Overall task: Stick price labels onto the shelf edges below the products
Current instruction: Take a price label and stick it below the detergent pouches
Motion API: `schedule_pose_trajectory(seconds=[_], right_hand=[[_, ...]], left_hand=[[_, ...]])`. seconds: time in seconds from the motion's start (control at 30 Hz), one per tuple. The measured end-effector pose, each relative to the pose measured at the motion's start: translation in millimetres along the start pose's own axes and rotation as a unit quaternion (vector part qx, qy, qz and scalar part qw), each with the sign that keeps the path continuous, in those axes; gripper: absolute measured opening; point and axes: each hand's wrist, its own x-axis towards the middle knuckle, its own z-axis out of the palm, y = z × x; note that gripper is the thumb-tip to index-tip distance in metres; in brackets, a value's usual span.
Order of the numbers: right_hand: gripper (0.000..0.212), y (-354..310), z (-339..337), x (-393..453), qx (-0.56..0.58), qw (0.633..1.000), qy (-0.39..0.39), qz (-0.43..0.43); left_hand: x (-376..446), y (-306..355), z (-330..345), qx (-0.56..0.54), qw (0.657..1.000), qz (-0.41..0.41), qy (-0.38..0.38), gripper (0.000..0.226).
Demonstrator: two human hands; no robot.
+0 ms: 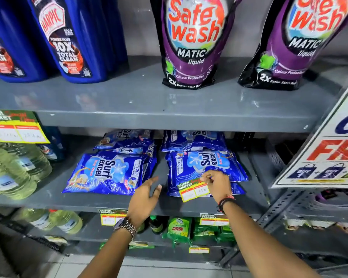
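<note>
My right hand [216, 182] pinches the top corner of a green, yellow and white price label [192, 190], which hangs in front of the right stack of blue Surf Excel packs [203, 163]. Beside it, my left hand [146, 194] is open with fingers spread over the grey middle shelf [68, 201], between the right stack and the left Surf Excel pack [107, 173]. Two labels stick on that shelf's front edge, one [112, 216] by my left wrist and another [213, 219] under my right wrist. A larger label [14, 127] hangs from the upper shelf edge at left.
Purple Safe Wash pouches [193, 41] and blue Harpic bottles [68, 37] stand on the upper shelf [149, 101]. Clear liquid bottles [14, 171] fill the left of the middle shelf. A white offer sign [327, 153] leans at right. Green packs [179, 229] sit on the lower shelf.
</note>
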Motion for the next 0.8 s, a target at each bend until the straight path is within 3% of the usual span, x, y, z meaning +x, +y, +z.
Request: schedule_pose_trajectory(seconds=[0.27,0.5,0.8], right_hand=[[0.012,-17,-32,-13,0.092,0.995,0.015,0.026],[0.013,-58,-74,-23,0.151,0.988,0.01,-0.041],[0.015,-88,-92,-45,0.17,0.983,0.011,-0.067]], left_hand=[[12,19,-17,-0.089,0.993,0.025,-0.067,0.036],[15,57,-29,-0.138,0.986,0.093,-0.03,0.041],[6,81,-42,-0.272,0.957,0.101,0.016,0.029]])
